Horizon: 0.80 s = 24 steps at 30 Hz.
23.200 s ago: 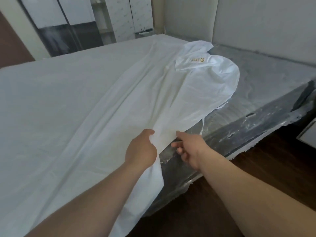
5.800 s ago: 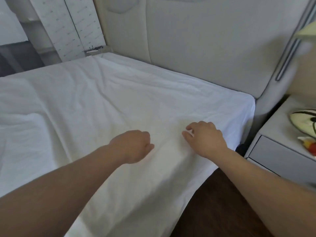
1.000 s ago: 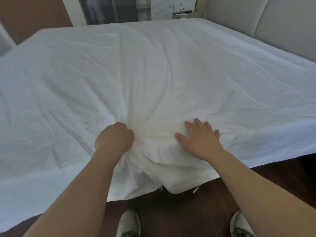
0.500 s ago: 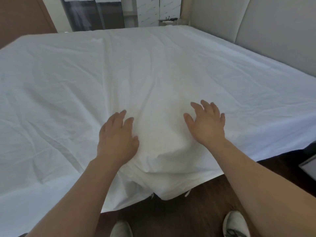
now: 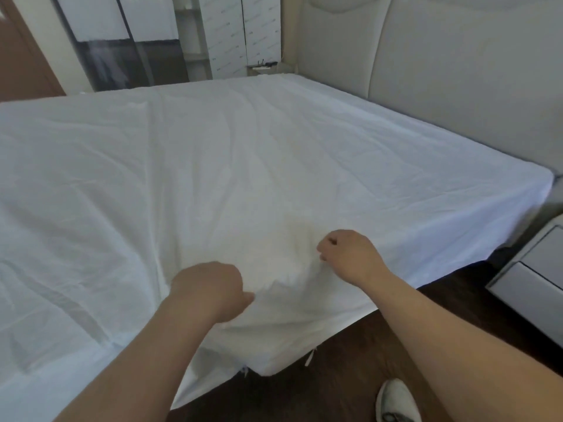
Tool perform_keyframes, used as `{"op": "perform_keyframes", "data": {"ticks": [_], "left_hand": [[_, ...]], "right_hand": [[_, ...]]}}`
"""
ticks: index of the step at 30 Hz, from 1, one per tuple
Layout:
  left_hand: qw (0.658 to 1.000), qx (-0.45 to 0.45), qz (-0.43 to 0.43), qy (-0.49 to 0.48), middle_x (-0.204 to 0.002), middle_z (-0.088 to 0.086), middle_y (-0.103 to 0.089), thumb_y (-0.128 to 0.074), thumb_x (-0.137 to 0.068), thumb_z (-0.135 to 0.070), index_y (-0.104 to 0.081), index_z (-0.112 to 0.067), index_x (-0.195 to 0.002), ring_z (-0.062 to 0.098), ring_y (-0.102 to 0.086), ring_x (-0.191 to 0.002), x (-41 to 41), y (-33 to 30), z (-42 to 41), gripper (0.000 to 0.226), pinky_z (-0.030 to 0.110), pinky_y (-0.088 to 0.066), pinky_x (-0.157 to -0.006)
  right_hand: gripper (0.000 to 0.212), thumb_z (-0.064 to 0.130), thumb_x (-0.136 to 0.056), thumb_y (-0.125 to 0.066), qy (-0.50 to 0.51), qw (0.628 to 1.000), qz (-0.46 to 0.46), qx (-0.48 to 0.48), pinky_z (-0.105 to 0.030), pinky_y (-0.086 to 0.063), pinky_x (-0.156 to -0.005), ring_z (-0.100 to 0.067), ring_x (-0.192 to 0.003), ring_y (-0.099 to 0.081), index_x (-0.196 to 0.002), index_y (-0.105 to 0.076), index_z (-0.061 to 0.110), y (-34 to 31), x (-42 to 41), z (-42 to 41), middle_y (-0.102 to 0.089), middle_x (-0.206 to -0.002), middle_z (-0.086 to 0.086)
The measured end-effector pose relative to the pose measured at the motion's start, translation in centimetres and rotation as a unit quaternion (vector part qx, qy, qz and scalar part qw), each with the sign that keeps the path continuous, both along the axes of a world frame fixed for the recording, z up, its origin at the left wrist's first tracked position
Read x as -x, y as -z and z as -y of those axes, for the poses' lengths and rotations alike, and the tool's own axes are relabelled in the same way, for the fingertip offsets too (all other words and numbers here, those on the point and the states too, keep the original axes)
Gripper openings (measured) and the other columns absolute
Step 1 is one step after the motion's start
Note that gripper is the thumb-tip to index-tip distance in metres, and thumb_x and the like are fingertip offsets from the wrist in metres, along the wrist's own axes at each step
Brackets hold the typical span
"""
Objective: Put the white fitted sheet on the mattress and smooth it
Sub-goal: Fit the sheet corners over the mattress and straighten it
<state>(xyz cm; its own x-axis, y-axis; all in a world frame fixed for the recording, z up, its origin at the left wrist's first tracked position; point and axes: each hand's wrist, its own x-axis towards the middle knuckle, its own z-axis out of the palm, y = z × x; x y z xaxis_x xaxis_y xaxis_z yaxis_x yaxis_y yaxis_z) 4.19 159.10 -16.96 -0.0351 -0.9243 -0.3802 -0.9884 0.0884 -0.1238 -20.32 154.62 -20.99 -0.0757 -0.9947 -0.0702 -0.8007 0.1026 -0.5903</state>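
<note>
Both hands sit low-centre of the frame with fingers curled down onto the white fitted sheet (image 5: 243,166). Left hand (image 5: 208,292) is a loose fist with knuckles on the fabric; whether it pinches cloth cannot be told, since the fingers are hidden under the hand. Right hand (image 5: 350,257) is likewise curled, fingertips at the fabric, grip unclear.

Status, judged from this view:
- Sheet covers the whole visible top of the mattress (no bare mattress shows anywhere).
- Far edge, upper centre, and the corner at right-centre beside the headboard (image 5: 441,71) look seated.
- Near edge, bottom centre, hangs loose over the dark floor (image 5: 350,376); a flap droops w/ its hem showing, so tucking here appears not yet done.
- Creases fan out from the hands toward centre and left of frame; smoothing is approx. partway.

Remaining: tuck near edge, flatten wrinkles. Nightstand (image 5: 536,287) stands at right edge.
</note>
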Motion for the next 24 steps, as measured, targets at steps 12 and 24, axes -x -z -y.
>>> {"op": "perform_keyframes", "data": {"ticks": [12, 24], "left_hand": [[0.982, 0.074, -0.131, 0.115, -0.171, -0.008, 0.013, -0.026, -0.094, -0.079, -0.011, -0.042, -0.161, 0.021, 0.015, -0.157, 9.7, 3.3, 12.6, 0.078, 0.067, 0.0, -0.121], [0.995, -0.002, -0.056, 0.087, -0.166, -0.014, 0.027, -0.011, -0.092, -0.082, 0.019, -0.044, -0.158, 0.032, 0.018, -0.156, 3.4, 6.9, 13.4, 0.082, 0.069, -0.002, -0.12]], "right_hand": [[0.059, 0.062, -0.099, -0.044, 0.098, 0.984, -0.148, 0.029, -0.05, -0.017, -0.125, -0.025, -0.156, -0.004, -0.154, -0.038, 0.039, 1.3, 11.8, 6.3, -0.015, -0.169, -0.001], [0.065, 0.066, -0.1, -0.022, -0.036, 0.972, -0.227, -0.043, -0.065, -0.005, -0.12, -0.029, -0.157, 0.001, -0.158, -0.015, 0.039, 4.7, 2.1, 5.9, -0.002, -0.171, 0.001]]}}
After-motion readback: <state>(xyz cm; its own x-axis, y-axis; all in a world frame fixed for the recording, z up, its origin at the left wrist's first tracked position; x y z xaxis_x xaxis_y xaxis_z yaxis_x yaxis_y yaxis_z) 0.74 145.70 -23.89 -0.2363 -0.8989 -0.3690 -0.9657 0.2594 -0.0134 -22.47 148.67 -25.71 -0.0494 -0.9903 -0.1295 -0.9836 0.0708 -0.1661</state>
